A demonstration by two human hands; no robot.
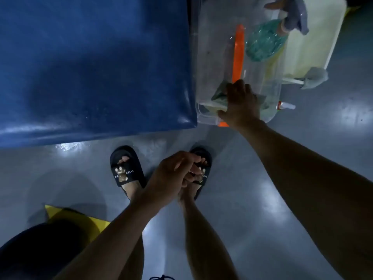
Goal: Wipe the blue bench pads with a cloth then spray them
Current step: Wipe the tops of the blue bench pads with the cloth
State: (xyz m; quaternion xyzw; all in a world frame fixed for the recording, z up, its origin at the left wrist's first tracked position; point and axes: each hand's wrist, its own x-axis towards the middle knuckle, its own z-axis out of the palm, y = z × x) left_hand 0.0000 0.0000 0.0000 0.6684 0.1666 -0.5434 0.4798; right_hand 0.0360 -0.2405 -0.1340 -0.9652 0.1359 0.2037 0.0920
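Note:
The blue bench pad (90,67) fills the upper left, glossy and slightly wet-looking. Right of it stands a clear plastic bin (210,47) holding a green spray bottle (264,43) and a crumpled grey-green cloth (219,96). My right hand (241,104) reaches into the bin's near end and grips that cloth, with its thumb near the rim. My left hand (173,176) hangs over my feet with fingers loosely curled, holding nothing.
An orange handle (239,51) runs along the bin. A pale tray (314,37) with a grey rag (314,77) at its corner lies right of the bin, and a small white bottle (286,106) is beside it. My sandalled feet (125,168) stand on grey floor; a yellow sheet (80,217) lies lower left.

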